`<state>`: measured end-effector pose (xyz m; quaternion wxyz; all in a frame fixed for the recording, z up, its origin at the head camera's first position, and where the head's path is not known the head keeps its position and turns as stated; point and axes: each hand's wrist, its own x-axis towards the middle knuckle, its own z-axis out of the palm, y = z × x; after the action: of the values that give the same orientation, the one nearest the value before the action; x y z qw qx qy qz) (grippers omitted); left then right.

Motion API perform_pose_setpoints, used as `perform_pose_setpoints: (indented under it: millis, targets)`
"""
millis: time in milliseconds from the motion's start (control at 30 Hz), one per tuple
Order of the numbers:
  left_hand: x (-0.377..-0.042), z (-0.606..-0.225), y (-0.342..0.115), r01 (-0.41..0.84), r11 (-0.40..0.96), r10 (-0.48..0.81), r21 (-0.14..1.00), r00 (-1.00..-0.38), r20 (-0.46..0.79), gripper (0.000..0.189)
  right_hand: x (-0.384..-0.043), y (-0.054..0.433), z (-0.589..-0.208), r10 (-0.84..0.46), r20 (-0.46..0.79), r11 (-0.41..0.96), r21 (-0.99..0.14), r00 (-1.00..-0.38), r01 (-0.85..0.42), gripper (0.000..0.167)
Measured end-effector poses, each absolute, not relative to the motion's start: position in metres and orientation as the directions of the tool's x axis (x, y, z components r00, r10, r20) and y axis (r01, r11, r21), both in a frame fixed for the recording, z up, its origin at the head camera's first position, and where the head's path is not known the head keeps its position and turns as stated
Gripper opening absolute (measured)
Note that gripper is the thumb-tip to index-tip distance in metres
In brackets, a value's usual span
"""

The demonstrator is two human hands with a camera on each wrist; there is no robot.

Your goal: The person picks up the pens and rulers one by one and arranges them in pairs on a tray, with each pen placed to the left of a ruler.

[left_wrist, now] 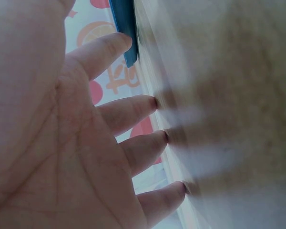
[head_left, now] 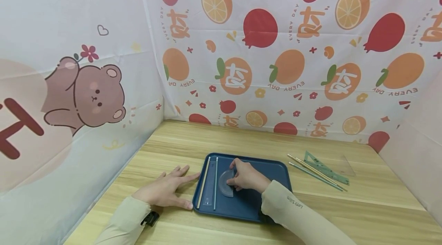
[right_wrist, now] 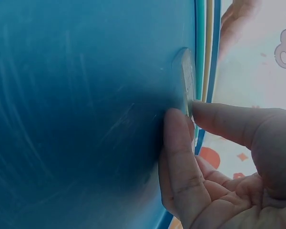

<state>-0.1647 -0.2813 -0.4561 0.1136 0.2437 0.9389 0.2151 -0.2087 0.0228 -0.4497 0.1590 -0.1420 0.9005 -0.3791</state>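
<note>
A clear semicircular protractor (head_left: 224, 187) is at the middle-left of the blue tray (head_left: 245, 207). My right hand (head_left: 249, 176) pinches its straight side between thumb and fingers; in the right wrist view the protractor (right_wrist: 187, 76) appears edge-on, close over the tray floor. Left of it in the tray lie a green pencil (head_left: 215, 183), a clear ruler (head_left: 208, 181) and a wood-coloured pencil (head_left: 203, 183), roughly parallel. My left hand (head_left: 165, 189) is spread beside the tray's left side, its thumb and index finger at the rim. In the left wrist view, several fingertips (left_wrist: 151, 102) touch the tabletop.
Right of the tray, wood-coloured pencils (head_left: 317, 172) and green pencils (head_left: 315, 176) lie beside and across a green set square (head_left: 342, 178). A clear triangle (head_left: 347, 166) lies behind them. Printed curtains (head_left: 193, 103) border the wooden table (head_left: 373, 206) at the back and sides.
</note>
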Motion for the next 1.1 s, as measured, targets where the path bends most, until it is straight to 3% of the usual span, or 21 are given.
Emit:
perform_pose_setpoints:
  millis: [633, 1100]
  targets:
    - [-0.165, -0.456, -0.281, 0.419, 0.787, 0.509, 0.452, -0.856, -0.092, 0.099, -0.210, 0.022, -0.449, -0.374, -0.202, 0.686, -0.717, -0.905, -0.123, 0.040]
    - [-0.165, -0.455, -0.281, 0.422, 0.791, 0.510, 0.442, -0.855, -0.097, 0.099, -0.210, 0.032, -0.448, -0.429, -0.154, 0.671, -0.714, -0.890, -0.200, 0.036]
